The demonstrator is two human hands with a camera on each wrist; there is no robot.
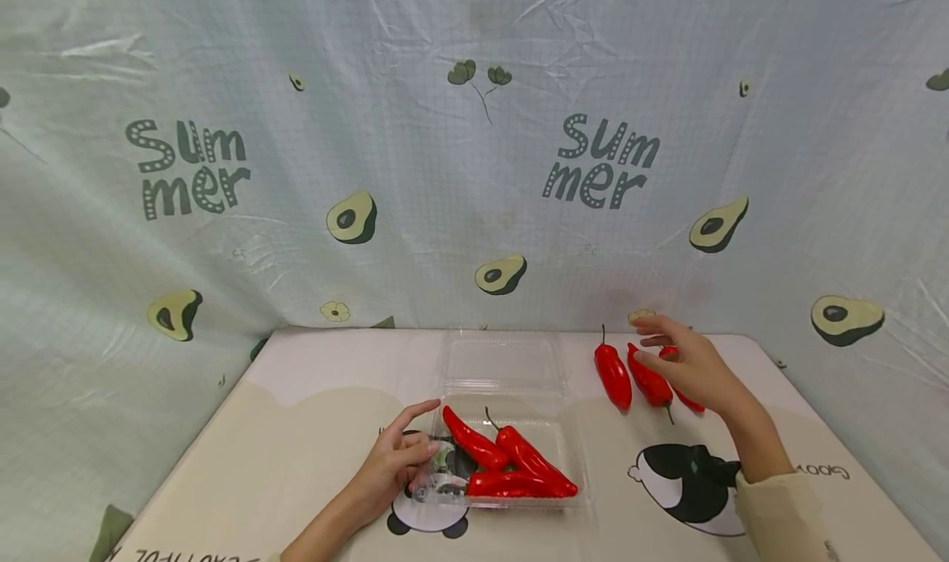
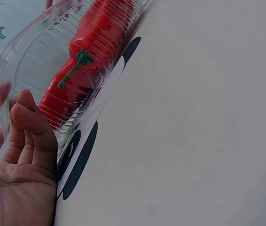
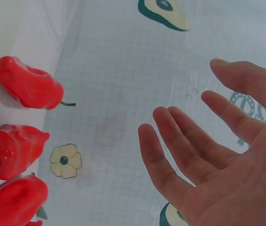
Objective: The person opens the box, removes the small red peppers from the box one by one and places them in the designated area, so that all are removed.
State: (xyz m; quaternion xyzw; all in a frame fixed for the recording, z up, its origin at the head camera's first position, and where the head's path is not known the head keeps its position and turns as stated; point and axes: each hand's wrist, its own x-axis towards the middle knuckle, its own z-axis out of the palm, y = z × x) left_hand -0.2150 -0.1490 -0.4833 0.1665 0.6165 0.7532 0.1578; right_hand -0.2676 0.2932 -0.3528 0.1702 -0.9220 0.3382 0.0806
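Observation:
A clear plastic clamshell box (image 1: 578, 442) lies with its lid (image 1: 504, 364) folded back, away from me. Three red chili peppers (image 1: 519, 484) rest inside; the left wrist view shows a green stem (image 2: 76, 68) through the ribbed wall. My left hand (image 1: 393, 463) holds the box by its left side, fingers bent at the clear rim. Over on the right, my right hand (image 1: 689, 364) hovers above three more red peppers (image 1: 612, 377), partly covering the rightmost ones. Its fingers are spread and loosely bent, with nothing between them in the right wrist view.
A pale tabletop cover (image 1: 311, 430) carries printed cartoon figures, including a black-and-white one (image 1: 685, 484) below the loose peppers. Behind the table hangs a curtain (image 1: 445, 175) printed with avocados and lettering, close to the table's back edge.

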